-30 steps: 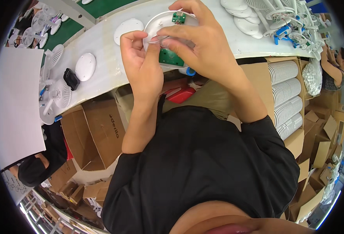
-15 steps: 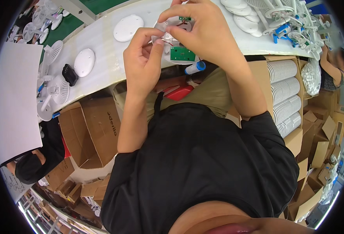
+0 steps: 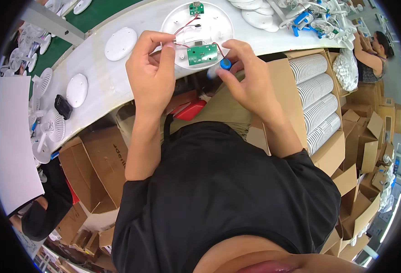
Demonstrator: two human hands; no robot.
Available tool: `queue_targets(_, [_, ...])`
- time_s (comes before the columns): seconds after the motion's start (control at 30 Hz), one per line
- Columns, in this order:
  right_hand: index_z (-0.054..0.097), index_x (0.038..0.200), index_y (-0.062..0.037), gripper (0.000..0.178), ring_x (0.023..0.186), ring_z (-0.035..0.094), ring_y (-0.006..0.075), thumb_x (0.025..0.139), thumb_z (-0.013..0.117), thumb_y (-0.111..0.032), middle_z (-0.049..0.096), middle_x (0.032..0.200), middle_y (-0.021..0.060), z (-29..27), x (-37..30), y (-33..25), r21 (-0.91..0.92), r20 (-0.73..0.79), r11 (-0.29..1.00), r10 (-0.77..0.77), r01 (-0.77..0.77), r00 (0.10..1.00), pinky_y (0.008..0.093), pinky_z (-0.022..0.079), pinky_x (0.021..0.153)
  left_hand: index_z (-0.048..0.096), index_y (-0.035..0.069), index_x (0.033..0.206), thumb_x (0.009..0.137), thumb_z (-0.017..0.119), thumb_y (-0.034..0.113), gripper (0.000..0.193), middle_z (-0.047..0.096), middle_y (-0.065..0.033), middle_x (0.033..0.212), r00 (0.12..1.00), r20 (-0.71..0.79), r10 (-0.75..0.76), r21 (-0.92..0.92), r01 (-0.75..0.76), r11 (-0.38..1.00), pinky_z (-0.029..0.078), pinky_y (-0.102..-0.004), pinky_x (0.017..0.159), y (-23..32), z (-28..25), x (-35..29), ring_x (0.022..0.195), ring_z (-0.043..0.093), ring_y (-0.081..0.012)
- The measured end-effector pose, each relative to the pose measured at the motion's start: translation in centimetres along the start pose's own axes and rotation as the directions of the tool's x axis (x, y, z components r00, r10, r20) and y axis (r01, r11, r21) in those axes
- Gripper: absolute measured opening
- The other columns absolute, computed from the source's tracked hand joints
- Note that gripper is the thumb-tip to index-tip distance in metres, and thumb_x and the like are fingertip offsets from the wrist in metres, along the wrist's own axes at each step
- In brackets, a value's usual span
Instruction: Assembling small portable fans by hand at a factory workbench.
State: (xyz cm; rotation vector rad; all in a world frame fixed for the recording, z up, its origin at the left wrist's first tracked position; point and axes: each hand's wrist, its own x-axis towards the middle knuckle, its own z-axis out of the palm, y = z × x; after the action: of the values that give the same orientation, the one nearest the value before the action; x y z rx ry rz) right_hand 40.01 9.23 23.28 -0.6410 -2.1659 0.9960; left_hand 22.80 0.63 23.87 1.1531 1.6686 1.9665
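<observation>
A round white base shell [image 3: 225, 27] lies at the table's front edge. It holds a green circuit board [image 3: 203, 54] and a smaller green board [image 3: 196, 8] at its far side, with thin red and dark wires [image 3: 191, 21] between. My left hand [image 3: 150, 68] is closed at the shell's left side, its thumb and forefinger pinching the wires; their ends are hidden. My right hand [image 3: 250, 75] is at the near right, thumb and a finger closed round a blue cylindrical battery [image 3: 225, 64] on a red wire. Motion blurs the battery's pale end.
Two white discs [image 3: 121, 44] [image 3: 77, 90] and a black object [image 3: 63, 107] lie to the left, near small white fans [image 3: 53, 125]. More discs [image 3: 257, 19] and fan parts are piled at the right. A carton of stacked white ribbed parts [image 3: 316, 86] stands beside me; another person works at the far right.
My right hand has left the wires and come down and nearer, to the battery, which has turned. My left hand keeps its pinch. The whole view has shifted a little.
</observation>
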Motion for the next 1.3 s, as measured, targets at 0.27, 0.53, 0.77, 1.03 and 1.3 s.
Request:
queue_targets(0.27, [0.068, 0.110, 0.0027, 0.027, 0.071, 0.057, 0.0121, 0.083, 0.065, 0.002, 0.064, 0.092, 0.0072, -2.5, 1.5, -0.3, 0.610, 0.274, 0.728, 0.180, -0.315, 0.945, 0.0199, 0.047, 0.062, 0.063, 0.000, 0.092, 0.082, 0.055, -0.006, 0.014, 0.064, -0.0065, 0.078, 0.998, 0.045, 0.037, 0.158, -0.044, 0.986, 0.047, -0.0227, 0.061, -0.6, 0.3, -0.5, 0.063, 0.054, -0.0121])
queue_targets(0.53, [0.073, 0.102, -0.0001, 0.020, 0.060, 0.052, 0.0096, 0.082, 0.070, -0.001, 0.062, 0.079, 0.0054, 0.7, 3.1, 0.5, 0.447, -0.208, 0.895, 0.100, 0.003, 0.973, 0.0194, 0.041, 0.055, 0.063, 0.000, 0.091, 0.082, 0.058, -0.003, 0.011, 0.064, -0.0069, 0.075, 0.997, 0.059, 0.047, 0.150, -0.055, 0.987, 0.047, -0.0219, 0.059, -0.9, 0.5, -0.2, 0.060, 0.054, -0.0118])
queue_targets(0.77, [0.073, 0.096, -0.0007, 0.016, 0.076, 0.054, 0.0135, 0.080, 0.073, -0.002, 0.059, 0.091, 0.0078, 1.4, 3.9, 1.9, 0.060, -0.341, 0.993, -0.078, 0.104, 0.937, 0.0211, 0.042, 0.065, 0.064, 0.001, 0.089, 0.082, 0.063, 0.000, 0.007, 0.062, -0.0053, 0.069, 0.997, 0.044, 0.063, 0.156, -0.069, 0.985, 0.041, -0.0223, 0.053, -1.0, 0.9, 0.1, 0.055, 0.049, -0.0104])
queue_targets(1.03, [0.072, 0.094, 0.0002, 0.013, 0.089, 0.053, 0.0179, 0.081, 0.070, 0.001, 0.056, 0.099, 0.0094, 2.2, 4.5, 4.4, 0.382, -0.288, 0.913, -0.029, 0.143, 0.957, 0.0231, 0.042, 0.076, 0.065, 0.001, 0.090, 0.084, 0.063, 0.002, 0.006, 0.057, -0.0020, 0.067, 0.993, 0.049, 0.105, 0.187, -0.112, 0.976, 0.037, -0.0213, 0.052, -2.2, 1.6, 0.2, 0.056, 0.045, -0.0084])
queue_targets(1.3, [0.070, 0.094, 0.0003, 0.014, 0.085, 0.052, 0.0166, 0.080, 0.068, 0.003, 0.057, 0.100, 0.0087, 3.0, 4.7, 1.8, 0.609, -0.061, 0.779, -0.141, 0.148, 0.988, 0.0230, 0.042, 0.074, 0.057, 0.003, 0.115, 0.090, 0.056, 0.000, 0.026, 0.061, -0.0057, 0.082, 1.000, 0.001, 0.024, 0.059, -0.024, 0.998, 0.036, -0.0197, 0.056, -0.7, -1.8, -3.3, 0.062, 0.045, -0.0087])
